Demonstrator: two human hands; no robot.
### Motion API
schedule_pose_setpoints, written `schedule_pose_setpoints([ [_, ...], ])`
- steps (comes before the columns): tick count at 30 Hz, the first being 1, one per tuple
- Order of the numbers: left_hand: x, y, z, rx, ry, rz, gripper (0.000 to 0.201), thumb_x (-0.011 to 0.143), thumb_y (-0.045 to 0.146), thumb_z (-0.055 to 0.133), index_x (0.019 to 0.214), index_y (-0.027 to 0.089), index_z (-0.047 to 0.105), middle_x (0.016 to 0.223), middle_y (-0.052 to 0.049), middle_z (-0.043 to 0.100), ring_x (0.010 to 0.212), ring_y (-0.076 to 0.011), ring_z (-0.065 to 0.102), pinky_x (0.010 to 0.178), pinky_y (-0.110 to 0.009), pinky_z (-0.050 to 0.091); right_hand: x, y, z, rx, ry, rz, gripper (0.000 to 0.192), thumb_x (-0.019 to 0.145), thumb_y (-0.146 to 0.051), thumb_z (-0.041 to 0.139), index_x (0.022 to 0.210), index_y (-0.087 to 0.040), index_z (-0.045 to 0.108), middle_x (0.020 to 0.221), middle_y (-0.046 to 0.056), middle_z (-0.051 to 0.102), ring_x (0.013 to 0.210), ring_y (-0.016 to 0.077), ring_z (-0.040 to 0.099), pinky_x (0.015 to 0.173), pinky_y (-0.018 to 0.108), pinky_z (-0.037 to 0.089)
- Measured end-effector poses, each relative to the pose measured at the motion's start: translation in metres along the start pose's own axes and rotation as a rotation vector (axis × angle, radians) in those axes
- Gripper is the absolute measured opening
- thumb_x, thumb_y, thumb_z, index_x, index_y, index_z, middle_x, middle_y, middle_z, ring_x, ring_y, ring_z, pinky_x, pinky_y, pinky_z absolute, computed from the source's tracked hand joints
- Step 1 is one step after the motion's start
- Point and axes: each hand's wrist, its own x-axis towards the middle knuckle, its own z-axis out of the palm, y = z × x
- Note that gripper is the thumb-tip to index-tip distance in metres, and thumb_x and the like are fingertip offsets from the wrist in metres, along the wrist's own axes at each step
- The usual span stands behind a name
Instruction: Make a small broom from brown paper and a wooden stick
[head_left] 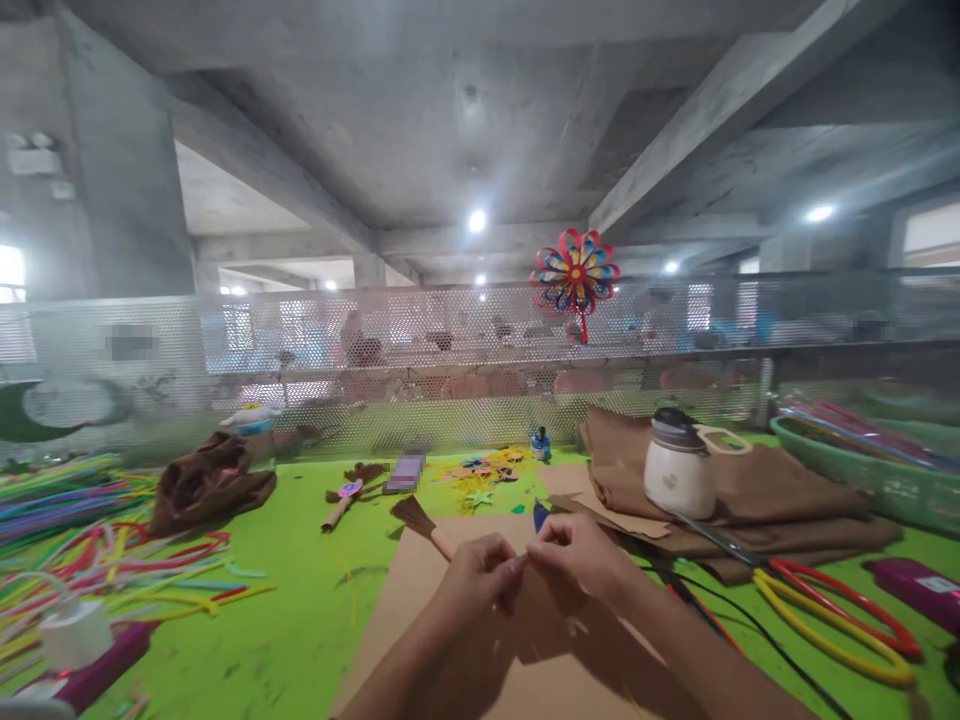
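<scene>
My left hand [484, 585] and my right hand [581, 560] meet above a sheet of brown cardboard [420, 640]. Both are closed in a pinch, fingertips nearly touching. Whatever lies between them is too small or too hidden to make out. A dark blue pointed piece [540, 515] shows just behind the right fingertips; I cannot tell if it is held. Beyond my left hand, a small brown brush-shaped piece [416, 518] rests at the cardboard's far edge. Small colourful cut-outs [484, 470] and a little blue bottle [540, 443] are farther back on the green table.
Scissors with red and yellow handles [832, 620], a whitish jug [679, 470] by folded brown material [795, 500], and a green basket [877, 470] occupy the right. Colourful strips [172, 565] and a white plug [75, 635] lie left. A perforated metal screen [375, 400] stands behind.
</scene>
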Motion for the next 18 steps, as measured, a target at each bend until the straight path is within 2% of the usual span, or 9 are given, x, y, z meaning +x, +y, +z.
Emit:
schedule_pose_setpoints([
  [5, -0.003, 0.008, -0.004, 0.017, -0.049, -0.008, 0.030, 0.068, 0.043, 0.061, 0.063, 0.015, 0.048, 0.042, 0.005, 0.048, 0.036, -0.0086, 0.048, 0.039, -0.019, 0.035, 0.001, 0.005, -0.007, -0.023, -0.088, -0.042, 0.017, 0.066, -0.026, 0.065, 0.059, -0.012, 0.059, 0.053, -0.001, 0.054, 0.053, 0.0097, 0.045, 0.052, 0.022, 0.032],
  [11, -0.008, 0.020, -0.012, 0.034, -0.102, -0.048, 0.029, 0.071, 0.042, 0.057, 0.064, 0.015, 0.049, 0.046, 0.004, 0.052, 0.041, -0.0108, 0.054, 0.043, -0.022, 0.043, 0.005, 0.013, -0.012, 0.110, -0.070, -0.033, 0.028, 0.064, -0.037, 0.070, 0.057, -0.013, 0.058, 0.051, -0.002, 0.054, 0.050, 0.0091, 0.043, 0.051, 0.022, 0.030],
  [14, -0.009, 0.022, -0.013, 0.048, -0.104, -0.040, 0.025, 0.072, 0.038, 0.057, 0.067, 0.015, 0.050, 0.050, 0.001, 0.057, 0.046, -0.0118, 0.058, 0.045, -0.021, 0.043, 0.004, 0.011, -0.015, 0.130, -0.082, -0.026, 0.029, 0.065, -0.038, 0.070, 0.058, -0.013, 0.057, 0.052, -0.003, 0.053, 0.052, 0.0091, 0.043, 0.053, 0.022, 0.030],
  [18, -0.008, 0.021, -0.014, 0.090, -0.074, -0.041, 0.023, 0.073, 0.037, 0.054, 0.066, 0.016, 0.049, 0.047, 0.002, 0.055, 0.042, -0.0115, 0.055, 0.042, -0.021, 0.040, 0.002, 0.008, -0.017, 0.170, -0.082, 0.011, 0.030, 0.066, -0.040, 0.070, 0.061, -0.013, 0.059, 0.053, -0.002, 0.053, 0.052, 0.0096, 0.043, 0.054, 0.023, 0.031],
])
